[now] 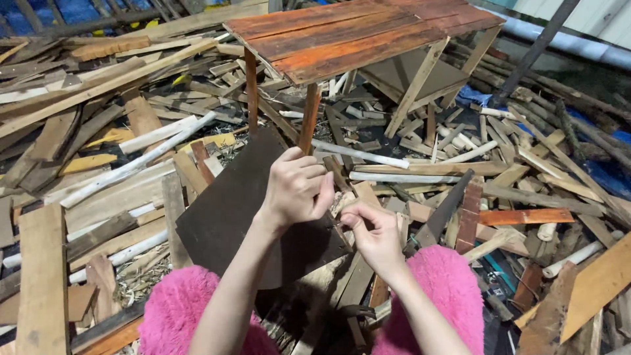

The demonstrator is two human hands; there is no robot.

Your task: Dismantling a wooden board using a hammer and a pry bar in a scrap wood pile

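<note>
My left hand (297,189) is curled into a loose fist just below the front leg (309,117) of a small reddish wooden table (355,36). My right hand (374,233) sits close beside it, fingers pinched together at the left hand's fingertips. Whatever small thing they pinch is hidden between the fingers. Both hands hover above a dark flat board (230,204) lying on the wood pile. My knees in fluffy pink fabric (181,312) frame the bottom of the view.
Scrap planks, slats and sticks (98,151) cover the ground all around. A dark saw-like blade (440,213) lies right of my right hand. A pale plank (43,276) lies at the left. Blue tarp (605,174) shows at the right edge.
</note>
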